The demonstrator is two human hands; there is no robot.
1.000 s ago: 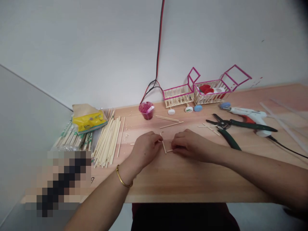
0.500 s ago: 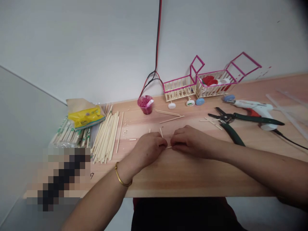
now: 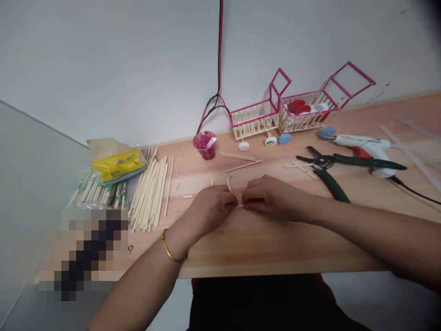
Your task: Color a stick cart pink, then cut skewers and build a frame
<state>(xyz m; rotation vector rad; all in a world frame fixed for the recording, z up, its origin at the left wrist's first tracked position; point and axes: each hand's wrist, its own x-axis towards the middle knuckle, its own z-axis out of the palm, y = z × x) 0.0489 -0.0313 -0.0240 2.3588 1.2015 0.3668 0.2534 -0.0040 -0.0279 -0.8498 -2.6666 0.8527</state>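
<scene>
Close together over the wooden tabletop, both my hands have their fingers bent and pressed together. My left hand [image 3: 215,206] and my right hand [image 3: 267,197] pinch a thin wooden stick [image 3: 239,206], which shows in the narrow gap between them. Another short stick [image 3: 228,185] points away from behind my left fingertips; whether it joins the held one I cannot tell. A further stick end [image 3: 212,183] shows past the left knuckles. My fingers hide most of these pieces.
Beyond my hands lie loose sticks [image 3: 244,166], a cup of magenta paint [image 3: 205,146] and two stick carts, one small [image 3: 255,120], one larger [image 3: 306,120]. Green-handled pliers [image 3: 332,184] and a glue gun [image 3: 374,149] lie right; a stick pile [image 3: 149,197] and yellow packet [image 3: 119,166] left.
The camera view has shifted slightly, so everything sits a little differently in the picture. Both hands keep nearly the same pose around the stick.
</scene>
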